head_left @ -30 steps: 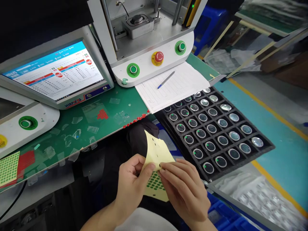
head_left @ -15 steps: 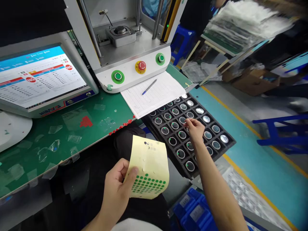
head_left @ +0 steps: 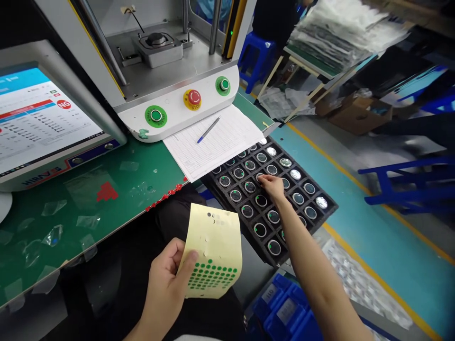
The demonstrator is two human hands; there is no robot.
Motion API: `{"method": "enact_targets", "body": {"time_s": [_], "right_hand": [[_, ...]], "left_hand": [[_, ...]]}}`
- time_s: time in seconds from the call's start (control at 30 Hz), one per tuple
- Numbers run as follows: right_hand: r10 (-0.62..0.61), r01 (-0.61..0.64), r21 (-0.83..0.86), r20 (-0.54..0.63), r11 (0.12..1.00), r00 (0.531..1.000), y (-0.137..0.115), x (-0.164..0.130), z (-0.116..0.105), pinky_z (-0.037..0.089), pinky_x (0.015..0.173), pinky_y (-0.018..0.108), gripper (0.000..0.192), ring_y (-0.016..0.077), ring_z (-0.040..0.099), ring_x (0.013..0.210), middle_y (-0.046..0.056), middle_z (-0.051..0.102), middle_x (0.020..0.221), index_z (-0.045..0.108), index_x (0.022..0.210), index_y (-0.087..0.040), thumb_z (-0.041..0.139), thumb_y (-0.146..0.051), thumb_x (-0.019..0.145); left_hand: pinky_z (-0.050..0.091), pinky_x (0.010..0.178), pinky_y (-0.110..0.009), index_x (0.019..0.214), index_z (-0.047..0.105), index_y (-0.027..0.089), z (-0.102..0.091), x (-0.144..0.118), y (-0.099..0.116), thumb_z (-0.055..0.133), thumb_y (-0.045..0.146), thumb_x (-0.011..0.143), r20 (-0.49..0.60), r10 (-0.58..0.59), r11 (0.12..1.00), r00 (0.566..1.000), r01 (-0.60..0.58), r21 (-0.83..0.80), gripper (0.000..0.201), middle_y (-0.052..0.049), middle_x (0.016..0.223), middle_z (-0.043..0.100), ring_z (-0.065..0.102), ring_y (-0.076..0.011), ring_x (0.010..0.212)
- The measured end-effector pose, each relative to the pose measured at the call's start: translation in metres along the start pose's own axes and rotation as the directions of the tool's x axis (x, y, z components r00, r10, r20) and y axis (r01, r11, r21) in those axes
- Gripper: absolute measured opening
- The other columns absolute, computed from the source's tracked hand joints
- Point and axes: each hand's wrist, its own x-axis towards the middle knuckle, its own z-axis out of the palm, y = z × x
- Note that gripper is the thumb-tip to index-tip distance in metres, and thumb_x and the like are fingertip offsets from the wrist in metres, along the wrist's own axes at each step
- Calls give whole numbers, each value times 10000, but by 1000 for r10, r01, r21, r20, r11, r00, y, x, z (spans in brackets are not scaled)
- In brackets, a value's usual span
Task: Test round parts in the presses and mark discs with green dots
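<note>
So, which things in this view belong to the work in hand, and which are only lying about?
Seems part of the work:
sheet of green stickers, held in the left hand
black tray of round parts, several green-dotted, under the right hand

Apparently just lying about:
pen on the paper sheets
clear plastic scraps and red pieces on the green table
cardboard box

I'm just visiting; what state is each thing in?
Sticker sheet: bent, green dots only lower down
Left hand: gripping the sheet
Tray: holding round parts, some green-dotted
Right hand: over the tray, grip unclear
Screen: lit, showing "NG"
Paper: lying on the bench
Pen: lying on the paper
</note>
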Motion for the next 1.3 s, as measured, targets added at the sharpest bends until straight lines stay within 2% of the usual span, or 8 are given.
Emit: {"method": "enact_targets", "body": {"time_s": [0.23, 0.4, 0.5, 0.6, 0.67, 0.83, 1.03, 1.3], "right_hand": [[-139, 144, 13, -167, 990, 976, -36, -32, 4, 563, 721, 321, 261, 149, 635, 826, 45, 637, 1008, 605, 1082, -139, 601, -359, 943], [-464, 492, 142, -191, 859, 865, -74, -142, 4, 509, 615, 270, 181, 116, 576, 639, -13, 589, 743, 595, 900, -156, 584, -334, 927], [-690, 680, 231, -51, 696, 722, -91, -233, -4, 519, 672, 294, 106, 153, 625, 718, 3, 647, 748, 623, 771, -201, 686, -274, 815], [-928, 898, 234, 105, 373, 358, -102, -296, -4, 521, 734, 320, 125, 163, 639, 767, 31, 685, 808, 659, 879, -179, 657, -80, 802], [-964, 951, 179, 133, 252, 231, -103, -314, 1, 499, 827, 368, 157, 161, 640, 769, 39, 693, 816, 643, 911, -155, 612, -23, 830], [-951, 943, 140, 111, 303, 289, -98, -318, 9, 455, 919, 398, 139, 146, 649, 738, 19, 690, 792, 628, 914, -154, 616, -29, 853], [-936, 925, 145, 78, 352, 344, -102, -324, 4, 400, 1004, 430, 150, 142, 646, 729, 1, 695, 779, 644, 877, -179, 641, -33, 845], [-929, 920, 128, 72, 370, 364, -103, -324, 2, 388, 1038, 454, 146, 139, 649, 707, -20, 694, 748, 635, 830, -201, 641, -56, 849]], "left_hand": [[352, 488, -163, 682, 490, 175, -1, -6, -1, 665, 564, 803, -2, 26, 993, 1000, -26, -113, 443, 39, 561, 522, 438, -88, 529], [374, 480, -170, 686, 457, 189, -11, -11, -9, 651, 526, 833, -47, 104, 983, 994, -110, -144, 415, 41, 585, 544, 465, -94, 527], [416, 514, -175, 737, 483, 189, -17, -13, -10, 607, 515, 872, -50, 146, 980, 988, -151, -130, 375, 24, 644, 589, 512, -104, 571], [424, 503, -179, 768, 499, 187, -20, -17, -7, 567, 519, 895, -55, 187, 979, 981, -190, -73, 362, 18, 648, 594, 520, -109, 567], [419, 492, -181, 778, 496, 188, -20, -20, -7, 546, 501, 913, -64, 221, 975, 973, -222, -6, 345, 17, 645, 597, 511, -108, 552], [411, 481, -181, 775, 471, 197, -22, -30, -15, 497, 441, 954, -61, 326, 939, 944, -315, 136, 303, 42, 610, 545, 496, -100, 521], [419, 452, -150, 731, 447, 208, -23, -34, -8, 562, 326, 925, -45, 521, 815, 852, -481, 324, 254, 59, 559, 578, 542, -87, 469], [453, 470, -120, 766, 498, 204, -17, -31, -4, 596, 215, 892, -47, 646, 711, 762, -578, 401, 161, 60, 604, 659, 627, -83, 489]]}}
